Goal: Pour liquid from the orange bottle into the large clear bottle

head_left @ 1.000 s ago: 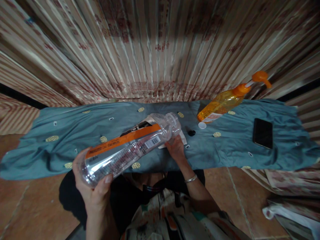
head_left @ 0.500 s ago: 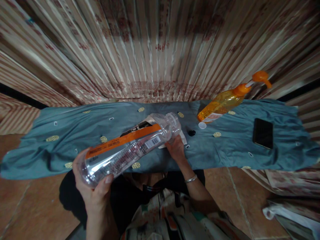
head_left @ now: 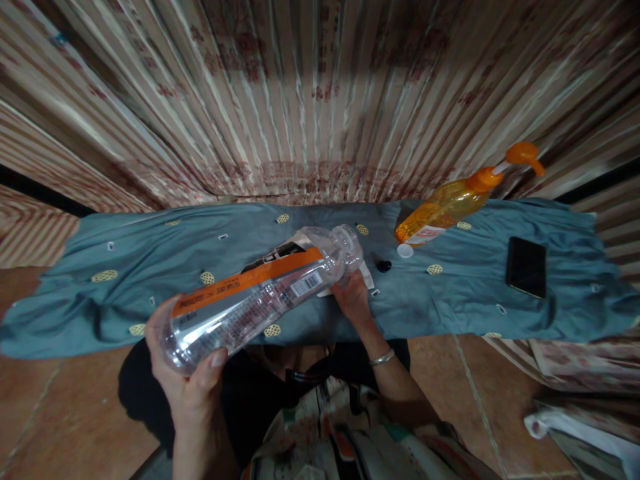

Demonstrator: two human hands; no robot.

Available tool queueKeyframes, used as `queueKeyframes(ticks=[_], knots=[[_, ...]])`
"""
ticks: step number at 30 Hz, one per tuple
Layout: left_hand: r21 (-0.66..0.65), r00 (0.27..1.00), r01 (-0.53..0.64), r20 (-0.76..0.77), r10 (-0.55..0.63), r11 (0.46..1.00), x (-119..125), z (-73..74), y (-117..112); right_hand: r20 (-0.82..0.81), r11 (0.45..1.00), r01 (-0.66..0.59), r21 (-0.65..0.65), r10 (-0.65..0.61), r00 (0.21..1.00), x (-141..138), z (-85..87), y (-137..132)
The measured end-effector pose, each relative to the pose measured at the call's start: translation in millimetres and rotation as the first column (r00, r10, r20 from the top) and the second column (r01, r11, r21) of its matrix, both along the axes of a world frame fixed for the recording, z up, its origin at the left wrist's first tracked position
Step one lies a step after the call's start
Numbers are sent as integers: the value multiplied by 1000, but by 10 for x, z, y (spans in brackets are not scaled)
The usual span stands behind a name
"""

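Curtain (head_left: 320, 133): pleated beige fabric, striped, with dark red floral print, filling the whole back and wrapping round both sides
Left bar (head_left: 40, 191): dark, slanting across the curtain
Right bar (head_left: 600, 179): dark, slanting the opposite way
Tabletop cloth (head_left: 450, 310): blue-green, wrinkled, dotted with yellow pineapples, uneven at the edges
Floor (head_left: 443, 380): orange-brown tiles, pale joints
Lower right corner: patterned fabric (head_left: 575, 363) above a blurry whitish bundle
Light: dim, murkiest at upper right

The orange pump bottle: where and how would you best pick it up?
The pump bottle is likely best held around its tall, slim body, below the orange collar, coming from the right, because a white disc lies by its near foot.
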State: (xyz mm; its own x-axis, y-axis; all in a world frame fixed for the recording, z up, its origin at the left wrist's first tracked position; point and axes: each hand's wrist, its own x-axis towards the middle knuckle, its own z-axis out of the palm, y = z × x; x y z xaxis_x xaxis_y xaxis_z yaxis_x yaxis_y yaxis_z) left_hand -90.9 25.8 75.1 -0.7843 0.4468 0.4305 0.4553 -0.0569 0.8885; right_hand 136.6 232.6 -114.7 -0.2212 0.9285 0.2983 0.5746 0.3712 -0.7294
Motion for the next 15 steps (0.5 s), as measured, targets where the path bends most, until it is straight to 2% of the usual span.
queueKeyframes(ticks=[10, 15], knots=[[41, 998, 13, 67, -15, 999, 2, 1, -2, 8, 1000, 15, 9, -15, 1000, 8, -70, 0], [43, 999, 32, 27, -34, 999, 16, -6, -1, 10, 1000, 4, -11, -4, 1000, 11, -48, 0]])
